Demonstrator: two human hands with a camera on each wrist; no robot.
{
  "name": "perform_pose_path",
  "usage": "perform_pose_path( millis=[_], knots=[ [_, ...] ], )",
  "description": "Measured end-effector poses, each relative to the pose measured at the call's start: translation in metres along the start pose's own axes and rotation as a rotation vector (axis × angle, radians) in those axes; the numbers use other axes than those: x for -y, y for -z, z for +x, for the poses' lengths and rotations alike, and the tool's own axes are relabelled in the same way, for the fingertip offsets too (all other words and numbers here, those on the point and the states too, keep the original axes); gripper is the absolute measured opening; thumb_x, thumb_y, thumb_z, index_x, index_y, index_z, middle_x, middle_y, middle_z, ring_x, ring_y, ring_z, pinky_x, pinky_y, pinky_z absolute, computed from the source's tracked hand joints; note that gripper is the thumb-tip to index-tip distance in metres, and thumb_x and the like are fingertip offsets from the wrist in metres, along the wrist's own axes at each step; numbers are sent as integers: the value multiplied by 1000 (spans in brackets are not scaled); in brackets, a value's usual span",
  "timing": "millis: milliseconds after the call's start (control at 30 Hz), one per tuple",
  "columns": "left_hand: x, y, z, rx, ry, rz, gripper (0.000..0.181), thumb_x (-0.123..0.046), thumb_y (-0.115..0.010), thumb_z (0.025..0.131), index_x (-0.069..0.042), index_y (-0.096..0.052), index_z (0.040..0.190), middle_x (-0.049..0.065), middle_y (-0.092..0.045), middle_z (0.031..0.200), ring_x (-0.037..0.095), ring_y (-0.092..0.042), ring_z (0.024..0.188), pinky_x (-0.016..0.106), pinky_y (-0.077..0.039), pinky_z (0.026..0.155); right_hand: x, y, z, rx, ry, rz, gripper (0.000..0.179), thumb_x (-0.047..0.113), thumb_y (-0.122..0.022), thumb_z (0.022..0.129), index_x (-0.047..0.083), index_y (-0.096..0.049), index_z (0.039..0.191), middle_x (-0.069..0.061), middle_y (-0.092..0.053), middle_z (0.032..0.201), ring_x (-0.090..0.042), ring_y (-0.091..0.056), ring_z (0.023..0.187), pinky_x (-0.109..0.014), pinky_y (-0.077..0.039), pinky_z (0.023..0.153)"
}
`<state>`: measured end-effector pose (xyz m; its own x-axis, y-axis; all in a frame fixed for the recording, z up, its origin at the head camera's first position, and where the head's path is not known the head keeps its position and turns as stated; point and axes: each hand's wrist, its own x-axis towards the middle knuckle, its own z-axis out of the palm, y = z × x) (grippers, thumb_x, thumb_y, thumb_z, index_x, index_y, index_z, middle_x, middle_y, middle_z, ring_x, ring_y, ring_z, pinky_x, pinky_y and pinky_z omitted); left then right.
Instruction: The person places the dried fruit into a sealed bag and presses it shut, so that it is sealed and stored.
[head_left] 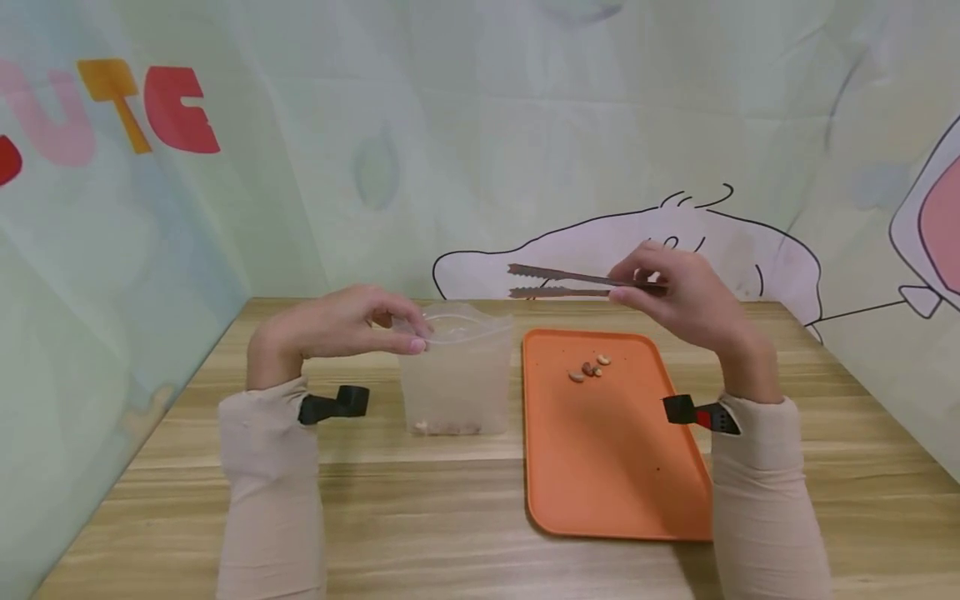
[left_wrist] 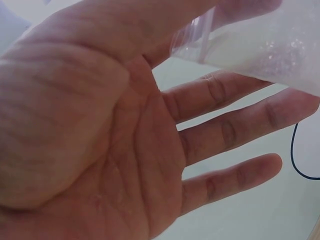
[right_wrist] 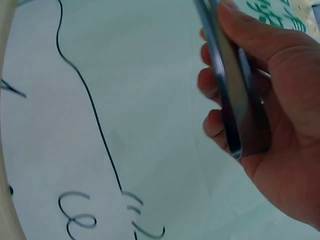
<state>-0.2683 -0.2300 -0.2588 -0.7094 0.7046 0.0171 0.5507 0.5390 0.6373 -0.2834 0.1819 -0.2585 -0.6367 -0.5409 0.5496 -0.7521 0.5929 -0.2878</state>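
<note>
My left hand (head_left: 348, 321) pinches the top left edge of a translucent zip bag (head_left: 456, 379), which stands upright on the table with its mouth partly open. A few small pieces show dimly at its bottom. In the left wrist view the bag's edge (left_wrist: 260, 55) lies by the thumb and forefinger, while the other fingers (left_wrist: 230, 195) spread out. My right hand (head_left: 686, 292) holds metal tongs (head_left: 562, 279) level above the far end of an orange tray (head_left: 600, 467). The tongs' toothed tips point left, apart, with nothing seen between them. Several nuts (head_left: 588, 368) lie on the tray.
The wooden table (head_left: 420, 533) carries the bag on the left and the tray to its right. A printed cloth backdrop (head_left: 480, 150) rises behind the table and at both sides. Small dark crumbs dot the tray.
</note>
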Motion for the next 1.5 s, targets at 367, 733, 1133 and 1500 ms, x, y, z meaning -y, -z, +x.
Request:
perform_pose_path(
  millis=[367, 733, 1133, 1500],
  knots=[
    [-2, 2, -1, 3, 13, 16, 23, -31, -69, 96, -19, -71, 116, -5, -70, 107, 17, -63, 99, 41, -49, 89, -49, 9, -26, 347, -400, -60, 16, 24, -77, 91, 12, -74, 101, 1, -65, 89, -18, -58, 81, -34, -47, 70],
    [-1, 2, -2, 5, 8, 9, 21, -30, -68, 97, -18, -71, 114, -5, -70, 106, 19, -63, 98, 42, -49, 87, -73, -8, -31, 595, -431, 60, 7, 18, -78, 88, 14, -73, 86, 3, -65, 80, -19, -57, 80, -32, -44, 69],
    [-2, -1, -3, 0, -3, 23, 20, -29, -67, 98, -17, -72, 113, -5, -69, 105, 20, -59, 99, 40, -48, 86, -70, -9, -32, 456, -365, 88, 5, 15, -72, 94, 11, -72, 91, 0, -62, 81, -18, -53, 75, -29, -43, 62],
    [-3, 0, -1, 5, -11, 25, 19, -29, -67, 98, -17, -72, 113, -5, -69, 105, 19, -59, 102, 42, -48, 88, -37, -1, -13, 105, -88, 223, 9, 2, -70, 93, 10, -72, 97, -2, -66, 89, -13, -61, 80, -21, -51, 69]
  ],
)
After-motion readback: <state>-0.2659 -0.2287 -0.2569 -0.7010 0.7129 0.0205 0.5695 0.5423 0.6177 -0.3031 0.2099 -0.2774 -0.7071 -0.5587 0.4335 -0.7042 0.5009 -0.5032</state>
